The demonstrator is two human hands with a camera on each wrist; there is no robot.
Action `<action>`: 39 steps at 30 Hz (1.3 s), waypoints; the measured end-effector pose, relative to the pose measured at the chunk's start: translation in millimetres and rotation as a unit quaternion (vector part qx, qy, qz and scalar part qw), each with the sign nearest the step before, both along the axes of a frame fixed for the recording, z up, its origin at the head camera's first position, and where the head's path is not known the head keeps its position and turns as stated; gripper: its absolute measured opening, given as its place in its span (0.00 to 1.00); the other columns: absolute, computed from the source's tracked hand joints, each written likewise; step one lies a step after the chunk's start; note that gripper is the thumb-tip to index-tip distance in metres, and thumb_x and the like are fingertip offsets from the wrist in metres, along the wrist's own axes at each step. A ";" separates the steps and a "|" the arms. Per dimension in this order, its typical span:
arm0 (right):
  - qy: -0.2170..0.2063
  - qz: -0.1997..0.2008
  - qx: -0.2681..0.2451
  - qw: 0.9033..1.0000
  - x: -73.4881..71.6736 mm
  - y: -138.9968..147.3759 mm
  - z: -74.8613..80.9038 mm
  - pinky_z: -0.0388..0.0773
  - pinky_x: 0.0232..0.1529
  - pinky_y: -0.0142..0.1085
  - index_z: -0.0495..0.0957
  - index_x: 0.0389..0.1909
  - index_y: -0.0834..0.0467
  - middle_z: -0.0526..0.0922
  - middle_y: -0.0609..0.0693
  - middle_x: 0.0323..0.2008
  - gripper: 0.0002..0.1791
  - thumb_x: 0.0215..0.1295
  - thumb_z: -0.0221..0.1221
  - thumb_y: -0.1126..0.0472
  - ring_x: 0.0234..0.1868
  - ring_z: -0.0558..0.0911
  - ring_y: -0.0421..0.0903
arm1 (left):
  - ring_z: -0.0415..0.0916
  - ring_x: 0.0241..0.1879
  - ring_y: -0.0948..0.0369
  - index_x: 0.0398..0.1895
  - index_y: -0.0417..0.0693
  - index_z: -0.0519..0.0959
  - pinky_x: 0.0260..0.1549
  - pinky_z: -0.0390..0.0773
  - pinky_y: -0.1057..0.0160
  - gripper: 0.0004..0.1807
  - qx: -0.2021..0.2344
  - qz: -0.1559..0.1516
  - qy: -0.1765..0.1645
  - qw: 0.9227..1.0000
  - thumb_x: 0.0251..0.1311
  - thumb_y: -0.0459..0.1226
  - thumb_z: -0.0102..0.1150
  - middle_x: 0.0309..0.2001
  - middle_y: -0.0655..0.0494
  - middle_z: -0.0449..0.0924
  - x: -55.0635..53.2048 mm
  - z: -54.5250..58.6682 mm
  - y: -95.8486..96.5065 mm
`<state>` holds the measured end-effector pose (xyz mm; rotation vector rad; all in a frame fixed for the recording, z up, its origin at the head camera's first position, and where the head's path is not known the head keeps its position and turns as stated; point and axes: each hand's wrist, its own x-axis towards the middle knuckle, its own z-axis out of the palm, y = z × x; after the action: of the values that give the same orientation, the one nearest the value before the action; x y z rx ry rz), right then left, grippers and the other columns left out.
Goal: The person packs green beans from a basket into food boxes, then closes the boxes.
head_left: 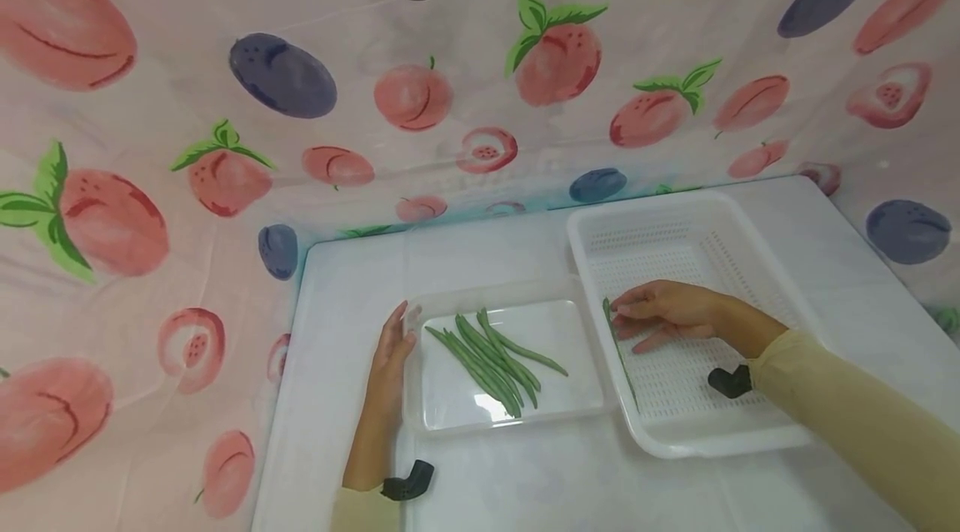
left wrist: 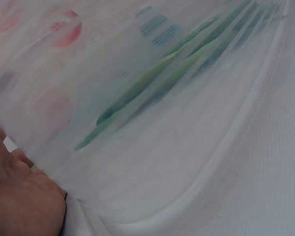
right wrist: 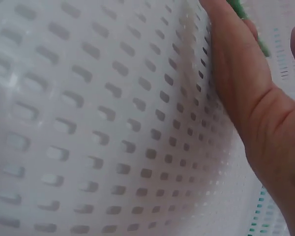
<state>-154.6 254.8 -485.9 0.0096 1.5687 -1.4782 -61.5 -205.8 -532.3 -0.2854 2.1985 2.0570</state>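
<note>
Several green beans (head_left: 487,357) lie in a loose bundle in a clear plastic container (head_left: 517,427). My left hand (head_left: 389,348) rests against the left wall of this container, its fingers up along the side. The left wrist view shows the beans blurred through the translucent wall, with part of the palm at lower left. A single green bean (head_left: 621,357) lies lengthwise along the left inner side of a white perforated basket (head_left: 645,432). My right hand (head_left: 671,311) reaches into the basket, fingertips right at the bean's far end and thumb held apart from the fingers.
The container and the basket stand side by side on a white table (head_left: 495,482), the basket to the right. Behind the table and at its left hangs a fruit-print cloth (head_left: 420,23). A dark wrist device (head_left: 408,482) sits at the left cuff.
</note>
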 end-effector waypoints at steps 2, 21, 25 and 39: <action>-0.003 -0.005 0.001 1.000 0.9 -0.9 -0.2 0.82 0.56 0.54 0.57 0.72 0.75 0.82 0.59 0.52 0.32 0.78 0.54 0.61 0.56 0.85 0.55 | 0.45 0.82 0.58 0.76 0.81 0.58 0.75 0.52 0.35 0.27 0.001 0.000 -0.001 1.000 0.77 0.53 0.46 0.81 0.72 0.50 0.0 -0.1 0.5; 0.001 0.027 -0.010 1.000 3.9 -8.7 1.1 0.82 0.55 0.57 0.67 0.61 0.68 0.78 0.56 0.48 0.21 0.74 0.59 0.64 0.51 0.81 0.49 | 0.45 0.82 0.58 0.76 0.84 0.58 0.74 0.53 0.35 0.27 0.006 -0.006 -0.003 1.000 0.76 0.54 0.46 0.81 0.72 0.49 0.0 -2.6 -1.0; 0.003 0.034 -0.016 0.999 3.2 -9.1 1.9 0.82 0.56 0.57 0.69 0.57 0.69 0.78 0.54 0.45 0.18 0.72 0.60 0.66 0.49 0.81 0.48 | 0.46 0.82 0.57 0.77 0.82 0.58 0.74 0.54 0.35 0.28 0.006 -0.008 -0.003 1.000 0.77 0.53 0.46 0.81 0.72 0.49 0.1 -0.3 -0.7; 0.030 0.075 0.009 0.997 2.9 -8.5 3.7 0.85 0.53 0.52 0.73 0.56 0.70 0.83 0.55 0.43 0.18 0.73 0.60 0.62 0.46 0.84 0.48 | 0.44 0.82 0.59 0.76 0.81 0.59 0.76 0.51 0.37 0.27 0.014 -0.005 -0.004 1.000 0.77 0.52 0.46 0.81 0.71 0.49 -0.8 0.1 -1.0</action>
<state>-151.7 246.3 -482.2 -0.1400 1.5946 -1.3587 -62.3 -206.8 -532.2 -0.2801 2.1595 2.0765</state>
